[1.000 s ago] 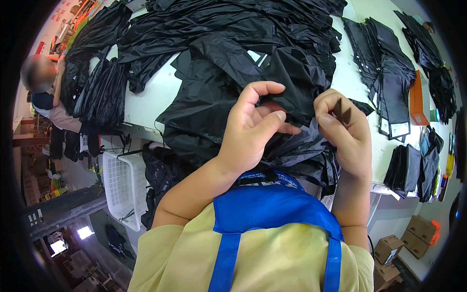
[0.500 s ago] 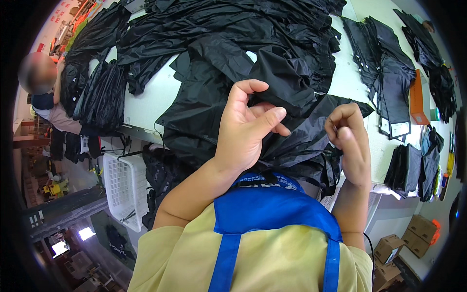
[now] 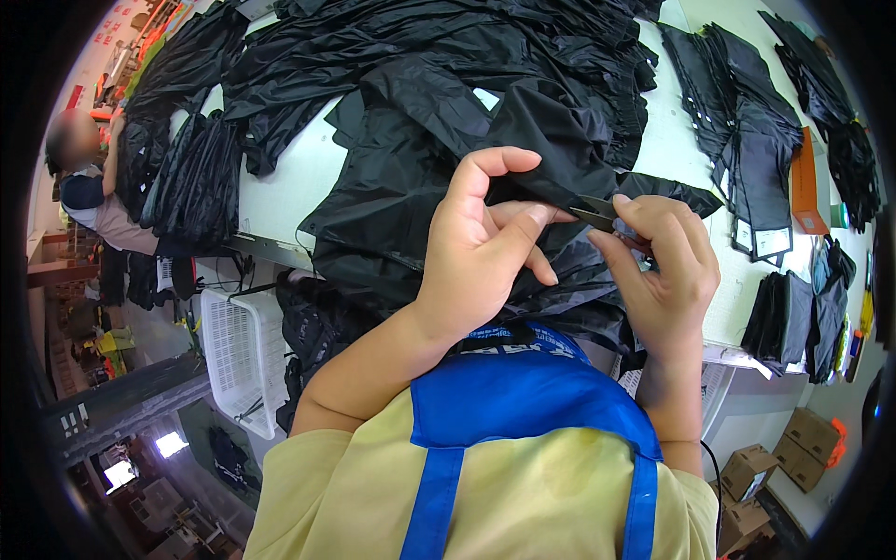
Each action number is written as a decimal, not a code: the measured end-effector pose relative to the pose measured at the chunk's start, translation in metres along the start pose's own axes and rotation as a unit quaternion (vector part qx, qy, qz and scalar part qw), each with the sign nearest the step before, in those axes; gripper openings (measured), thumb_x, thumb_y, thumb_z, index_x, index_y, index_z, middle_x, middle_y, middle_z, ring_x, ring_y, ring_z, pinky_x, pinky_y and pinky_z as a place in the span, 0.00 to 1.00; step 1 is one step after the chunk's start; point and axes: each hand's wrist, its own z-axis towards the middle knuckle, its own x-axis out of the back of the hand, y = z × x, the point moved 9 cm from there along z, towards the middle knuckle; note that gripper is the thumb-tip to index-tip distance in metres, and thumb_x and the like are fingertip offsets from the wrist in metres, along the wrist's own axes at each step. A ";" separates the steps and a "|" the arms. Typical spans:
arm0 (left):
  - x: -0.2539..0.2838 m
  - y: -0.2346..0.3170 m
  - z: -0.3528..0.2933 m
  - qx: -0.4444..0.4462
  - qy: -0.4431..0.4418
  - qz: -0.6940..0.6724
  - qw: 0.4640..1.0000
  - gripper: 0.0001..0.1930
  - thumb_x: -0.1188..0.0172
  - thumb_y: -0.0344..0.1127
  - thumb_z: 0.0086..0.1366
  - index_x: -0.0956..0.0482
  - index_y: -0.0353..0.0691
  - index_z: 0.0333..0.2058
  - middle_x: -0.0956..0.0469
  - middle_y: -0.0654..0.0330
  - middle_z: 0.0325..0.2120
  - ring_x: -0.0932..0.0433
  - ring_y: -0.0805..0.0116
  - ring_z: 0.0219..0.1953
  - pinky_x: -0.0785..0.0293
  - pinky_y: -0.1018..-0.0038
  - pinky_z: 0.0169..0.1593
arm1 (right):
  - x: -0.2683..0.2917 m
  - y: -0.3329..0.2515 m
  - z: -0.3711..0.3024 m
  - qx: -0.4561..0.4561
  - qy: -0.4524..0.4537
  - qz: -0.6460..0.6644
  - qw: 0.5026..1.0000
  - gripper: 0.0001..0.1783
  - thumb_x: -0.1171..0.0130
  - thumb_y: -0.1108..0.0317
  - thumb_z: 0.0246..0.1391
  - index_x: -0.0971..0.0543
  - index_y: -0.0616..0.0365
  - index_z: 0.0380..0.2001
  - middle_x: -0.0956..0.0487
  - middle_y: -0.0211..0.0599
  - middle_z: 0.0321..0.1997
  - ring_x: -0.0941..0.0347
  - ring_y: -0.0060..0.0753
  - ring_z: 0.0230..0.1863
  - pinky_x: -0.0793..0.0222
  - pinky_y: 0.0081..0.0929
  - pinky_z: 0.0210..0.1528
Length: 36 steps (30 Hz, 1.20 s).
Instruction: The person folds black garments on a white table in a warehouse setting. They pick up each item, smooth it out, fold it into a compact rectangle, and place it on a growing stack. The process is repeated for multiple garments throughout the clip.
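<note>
Left hand: the left hand (image 3: 481, 257) is raised over the black fabric piece (image 3: 560, 149), thumb and forefinger pinching a fold of it, the other fingers curled loosely.
Right hand: the right hand (image 3: 667, 271) is closed around a small pair of thread snips (image 3: 597, 215), whose dark blades point left toward the left thumb.
Fabric: the black fabric piece lies at the near edge of the white worktable (image 3: 299, 177), draped partly over that edge toward the person's blue apron (image 3: 523, 401).
Snips and fabric: the blade tips sit right at the pinched fold; whether they touch it cannot be told.
Table: more black fabric is heaped across the far side, and a stack of flat black pieces with white tags (image 3: 751, 177) lies to the right, well apart from the hands.
Left side: a white plastic basket (image 3: 238, 355) stands below the table edge.
Other person: another worker (image 3: 89, 191) sits at the far left, beside hanging black pieces.
</note>
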 end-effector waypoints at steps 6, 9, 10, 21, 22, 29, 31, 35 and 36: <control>-0.005 0.005 -0.001 -0.007 -0.012 0.049 0.999 0.20 0.48 0.20 0.63 0.42 0.35 0.52 0.23 0.45 0.40 0.20 0.68 0.38 0.25 0.85 0.23 | -0.002 0.002 0.001 -0.010 0.001 0.008 1.000 0.15 0.31 0.75 0.34 0.21 0.60 0.30 0.22 0.34 0.28 0.27 0.33 0.28 0.37 0.27 0.28; -0.006 0.004 -0.002 0.001 -0.020 0.056 0.998 0.21 0.47 0.20 0.62 0.43 0.36 0.52 0.23 0.45 0.39 0.20 0.70 0.38 0.25 0.84 0.24 | -0.004 0.003 0.002 -0.020 0.002 0.022 1.000 0.14 0.31 0.75 0.34 0.21 0.60 0.29 0.22 0.34 0.28 0.27 0.32 0.27 0.37 0.26 0.28; -0.006 0.003 -0.002 0.005 -0.022 0.057 0.998 0.21 0.47 0.20 0.62 0.43 0.36 0.52 0.23 0.45 0.39 0.20 0.71 0.38 0.25 0.84 0.24 | -0.004 0.004 0.002 -0.023 0.003 0.027 0.999 0.14 0.31 0.75 0.34 0.21 0.60 0.29 0.22 0.34 0.28 0.26 0.32 0.27 0.36 0.26 0.28; -0.001 0.002 0.003 -0.026 -0.024 -0.066 0.997 0.25 0.47 0.18 0.57 0.42 0.37 0.53 0.27 0.50 0.46 0.24 0.62 0.48 0.23 0.67 0.46 | -0.011 0.070 -0.017 -0.228 0.107 0.407 0.878 0.17 0.37 0.74 0.50 0.28 0.64 0.43 0.27 0.29 0.33 0.35 0.15 0.30 0.40 0.11 0.33; 0.001 0.002 0.005 -0.041 -0.029 -0.109 0.993 0.25 0.47 0.18 0.57 0.42 0.38 0.53 0.28 0.50 0.47 0.25 0.61 0.49 0.25 0.63 0.51 | -0.010 0.080 -0.021 -0.230 0.132 0.425 0.866 0.17 0.39 0.73 0.53 0.29 0.65 0.45 0.28 0.29 0.34 0.36 0.15 0.31 0.40 0.11 0.33; 0.019 -0.014 0.009 0.037 0.007 -0.254 0.966 0.19 0.48 0.28 0.61 0.37 0.39 0.51 0.28 0.51 0.49 0.26 0.57 0.52 0.27 0.57 0.53 | -0.041 0.110 -0.048 -0.326 0.152 0.504 0.785 0.13 0.45 0.68 0.58 0.29 0.63 0.44 0.34 0.24 0.28 0.43 0.14 0.25 0.47 0.11 0.28; 0.019 -0.015 0.010 0.046 0.010 -0.247 0.968 0.19 0.48 0.27 0.61 0.37 0.39 0.51 0.28 0.51 0.49 0.26 0.57 0.52 0.26 0.58 0.53 | -0.046 0.111 -0.054 -0.347 0.150 0.521 0.766 0.10 0.44 0.70 0.57 0.27 0.61 0.41 0.34 0.20 0.25 0.44 0.11 0.24 0.48 0.11 0.28; 0.014 -0.007 0.007 0.012 0.019 -0.195 0.981 0.21 0.47 0.24 0.60 0.39 0.39 0.52 0.30 0.51 0.48 0.26 0.59 0.49 0.24 0.62 0.50 | -0.033 0.081 -0.047 -0.274 0.105 0.387 0.874 0.06 0.44 0.77 0.54 0.24 0.63 0.36 0.29 0.24 0.30 0.39 0.12 0.27 0.45 0.12 0.29; 0.013 -0.005 0.006 -0.006 0.024 -0.172 0.985 0.22 0.46 0.23 0.60 0.40 0.39 0.52 0.31 0.52 0.48 0.25 0.61 0.48 0.24 0.64 0.50 | -0.018 0.057 -0.033 -0.155 0.098 0.265 0.947 0.09 0.40 0.78 0.49 0.21 0.61 0.37 0.29 0.27 0.32 0.38 0.15 0.28 0.44 0.12 0.29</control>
